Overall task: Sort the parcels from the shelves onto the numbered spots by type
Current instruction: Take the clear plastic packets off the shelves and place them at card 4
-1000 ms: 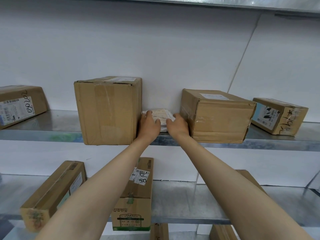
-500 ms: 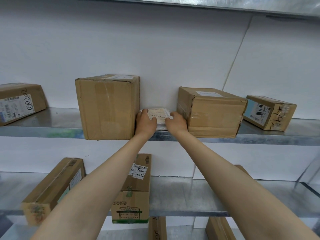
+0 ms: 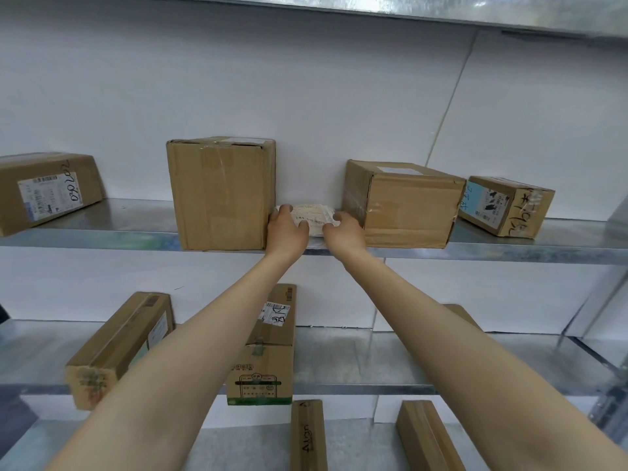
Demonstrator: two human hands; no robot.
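Hands on small flat parcel [image 3: 313, 217], upper shelf [image 3: 102, 232]. Left hand [image 3: 286, 231] at parcel's left edge, thumb on top near the far left corner, remaining fingers curled at the front edge; appears to pinch the edge, underside contact not visible. Right hand [image 3: 344, 232] at parcel's right edge, fingers curled over the top and bunched together; grip underneath cannot be told. Parcel: pale wrapper, white printed label with barcode facing up, lying flat on the metal shelf close to the back wall [image 3: 306, 96]. Sits in the gap between tall cardboard box [image 3: 219, 195] on the left and wide cardboard box [image 3: 406, 205] on the right; left hand touching or just beside the tall box's right face, right hand just beside the wide box's left end. Farther right on same shelf: small box with blue label [image 3: 506, 205], turned at an angle, handwriting on its side. Far left on same shelf: labelled box [image 3: 47, 192], partly cut off by frame edge, handwritten digits beside the label. Middle shelf [image 3: 373, 389]: long angled box [image 3: 119, 348] on the left, green-printed carton [image 3: 268, 351] partly hidden behind left forearm, another box mostly hidden behind right forearm. Lowest level: two narrow boxes [image 3: 307, 436] standing near bottom edge, one marked with dark handwriting. Both forearms bare, extended up and forward.
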